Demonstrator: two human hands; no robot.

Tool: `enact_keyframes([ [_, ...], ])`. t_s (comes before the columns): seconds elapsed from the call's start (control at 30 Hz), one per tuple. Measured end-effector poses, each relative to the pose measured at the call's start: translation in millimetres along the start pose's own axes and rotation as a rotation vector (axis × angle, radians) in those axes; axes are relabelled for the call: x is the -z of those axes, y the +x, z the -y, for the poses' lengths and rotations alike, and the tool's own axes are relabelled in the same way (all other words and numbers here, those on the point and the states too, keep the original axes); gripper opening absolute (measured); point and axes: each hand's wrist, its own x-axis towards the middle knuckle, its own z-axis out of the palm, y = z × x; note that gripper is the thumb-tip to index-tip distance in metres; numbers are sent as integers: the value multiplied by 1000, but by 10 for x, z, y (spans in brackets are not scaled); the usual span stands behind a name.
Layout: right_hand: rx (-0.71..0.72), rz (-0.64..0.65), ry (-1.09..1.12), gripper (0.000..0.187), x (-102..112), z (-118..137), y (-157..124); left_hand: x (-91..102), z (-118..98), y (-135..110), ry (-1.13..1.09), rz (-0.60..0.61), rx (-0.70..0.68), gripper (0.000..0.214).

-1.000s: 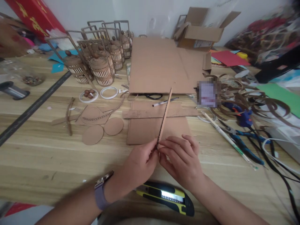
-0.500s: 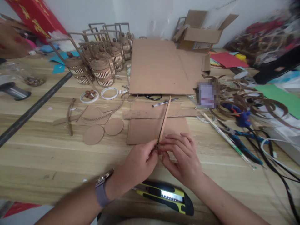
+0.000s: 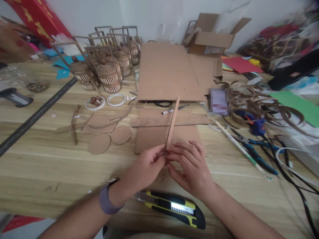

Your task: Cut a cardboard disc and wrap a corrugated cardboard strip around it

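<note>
A long narrow cardboard strip (image 3: pixel 172 122) stands on edge, pointing away from me. My left hand (image 3: pixel 146 167) and my right hand (image 3: pixel 189 166) both pinch its near end, fingertips meeting over the wooden table (image 3: pixel 50 159). Under the strip lies a flat cardboard piece (image 3: pixel 152 136) crossed by another cardboard strip (image 3: pixel 149 121). A yellow and black utility knife (image 3: pixel 171 208) lies just in front of my wrists.
Two cardboard discs (image 3: pixel 109 138) lie to the left, with white rings (image 3: pixel 116 99) and several cardboard lanterns (image 3: pixel 107 74) behind. A large cardboard sheet (image 3: pixel 171 71) and an open box (image 3: pixel 211 36) sit at the back. Blue pliers (image 3: pixel 256 156), cables and curled strips crowd the right.
Both hands have moved slightly up and away with the strip, whose far end has tilted a little to the left. The view has shifted a bit.
</note>
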Motion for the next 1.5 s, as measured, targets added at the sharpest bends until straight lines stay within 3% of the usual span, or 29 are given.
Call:
enact_keyframes([
  [0.47,-29,-46,52,12,-10,28,-16,-22,60,-8,26,-58,-11,35],
  [0.7,-55,-50,84,15,-12,59,-23,-40,82,-34,172,-118,-23,38],
  [1.03,-165,-51,151,14,-17,7,-34,-41,48,-35,31,-76,15,33],
  [1.5,-108,-45,100,19,-33,64,-37,-34,57,-26,78,-99,-23,48],
])
